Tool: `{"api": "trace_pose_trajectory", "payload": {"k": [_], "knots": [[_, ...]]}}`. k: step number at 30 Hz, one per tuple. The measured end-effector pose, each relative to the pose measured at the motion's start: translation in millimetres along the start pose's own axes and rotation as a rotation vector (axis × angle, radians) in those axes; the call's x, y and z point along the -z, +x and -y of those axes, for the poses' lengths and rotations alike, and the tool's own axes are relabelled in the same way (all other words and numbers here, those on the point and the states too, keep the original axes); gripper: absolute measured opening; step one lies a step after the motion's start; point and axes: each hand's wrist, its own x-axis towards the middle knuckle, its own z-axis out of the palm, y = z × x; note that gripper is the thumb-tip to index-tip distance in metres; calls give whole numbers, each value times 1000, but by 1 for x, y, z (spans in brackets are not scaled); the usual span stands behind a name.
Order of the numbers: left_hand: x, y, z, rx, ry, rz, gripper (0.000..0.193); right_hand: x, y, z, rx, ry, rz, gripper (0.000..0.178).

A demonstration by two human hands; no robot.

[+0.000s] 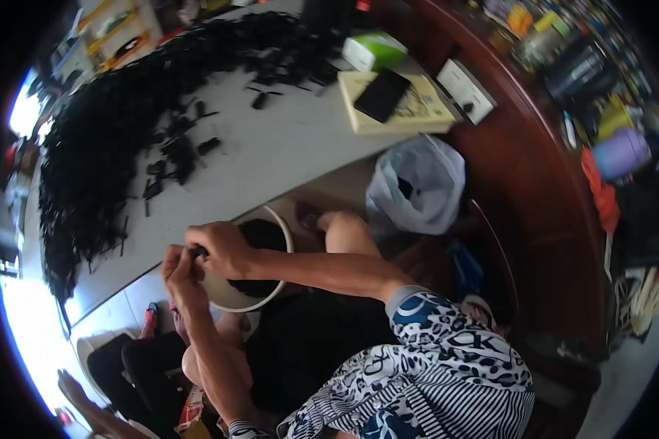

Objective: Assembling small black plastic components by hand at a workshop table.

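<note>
My left hand (182, 276) and my right hand (223, 249) meet just off the near edge of the table. Both are closed around a small black piece (198, 252), which is mostly covered by my fingers, so its exact shape is hard to make out. Beneath my wrists stands a round white bucket (284, 284) with a dark mass of black parts (265, 238) inside. On the grey table (220, 186) beyond, a large heap of small black parts (95, 146) spreads along the far and left sides, with a few loose ones (176, 157) nearer.
A yellow box (432, 110) carries a black phone (381, 95); a green and white pack (374, 51) lies behind it. A bin lined with a pale plastic bag (417, 183) stands right of the bucket. Another person's arm (88, 402) shows at lower left. Cluttered bottles fill the right.
</note>
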Motion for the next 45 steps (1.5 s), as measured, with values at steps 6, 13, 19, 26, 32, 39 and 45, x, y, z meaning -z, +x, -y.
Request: {"api": "trace_pose_trajectory", "payload": {"k": [6, 13, 19, 26, 32, 39, 45], "knots": [[-9, -6, -16, 154, 394, 133, 12, 29, 8, 0, -104, -36, 107, 20], [-2, -3, 3, -121, 1091, 173, 26, 21, 14, -2, -37, 141, 8, 17], [-26, -7, 2, -168, 473, 75, 49, 26, 19, -19, -237, 698, 17, 17], [-48, -13, -20, -586, 914, -27, 53, 25, 19, -13, -311, 689, 97, 32], [-43, -15, -23, -681, 1016, 75, 50, 21, 15, -15, -276, 732, 111, 35], [-35, -12, -20, -1054, 1197, 137, 36, 34, 14, 6, -549, 901, 236, 49], [-34, -12, -20, -978, 1177, 223, 30, 39, 18, 0, -781, 965, 273, 47]]}}
